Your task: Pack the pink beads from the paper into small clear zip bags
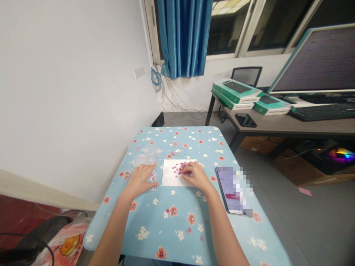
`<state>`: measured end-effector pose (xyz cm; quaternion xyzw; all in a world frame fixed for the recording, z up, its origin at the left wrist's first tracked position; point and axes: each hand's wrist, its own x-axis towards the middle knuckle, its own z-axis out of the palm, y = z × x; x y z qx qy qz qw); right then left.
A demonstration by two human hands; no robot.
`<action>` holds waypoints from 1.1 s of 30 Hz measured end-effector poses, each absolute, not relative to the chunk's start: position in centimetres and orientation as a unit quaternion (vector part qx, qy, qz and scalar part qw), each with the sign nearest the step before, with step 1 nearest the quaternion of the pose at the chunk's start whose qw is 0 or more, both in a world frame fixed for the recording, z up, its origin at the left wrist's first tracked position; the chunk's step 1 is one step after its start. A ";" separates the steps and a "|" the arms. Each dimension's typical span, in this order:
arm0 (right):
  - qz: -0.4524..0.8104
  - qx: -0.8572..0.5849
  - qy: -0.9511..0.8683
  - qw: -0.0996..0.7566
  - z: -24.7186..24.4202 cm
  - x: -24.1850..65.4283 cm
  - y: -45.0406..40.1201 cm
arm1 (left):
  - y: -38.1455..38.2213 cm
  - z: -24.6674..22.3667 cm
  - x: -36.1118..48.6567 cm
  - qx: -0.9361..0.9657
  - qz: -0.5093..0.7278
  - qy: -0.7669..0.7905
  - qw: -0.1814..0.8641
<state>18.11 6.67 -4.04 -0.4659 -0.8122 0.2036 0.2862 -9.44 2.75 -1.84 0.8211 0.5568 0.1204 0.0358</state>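
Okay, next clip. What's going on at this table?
At a flowered table, a person's right hand is bent over small pink pieces on a white sheet; whether it grips one is unclear. The left hand rests on clear plastic bags beside the sheet. A phone lies on the table to the right.

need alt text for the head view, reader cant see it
A person's right hand is at small pink pieces on a white sheet, the left hand on a clear plastic bag beside it. Sheet and bag lie on a blue floral table, a phone at right; farther right stands a desk with a monitor.
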 end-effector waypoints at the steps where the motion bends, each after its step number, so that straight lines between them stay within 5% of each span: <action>1: 0.201 -0.463 -0.817 0.278 -4.0 17.9 6.5 | 2.7 -1.8 -9.4 0.822 0.119 0.556 0.036; 12: 0.160 -0.454 -0.848 0.222 -4.1 16.3 6.2 | 2.8 -0.8 -9.0 0.828 0.163 0.536 0.005; 19: 0.156 -0.460 -0.848 0.211 -4.1 16.0 6.3 | 3.2 0.1 -5.6 0.811 0.293 0.506 -0.004; 33: 0.188 -0.466 -0.821 0.270 -3.9 16.7 6.5 | 4.0 -3.6 -3.2 0.802 0.311 0.507 0.061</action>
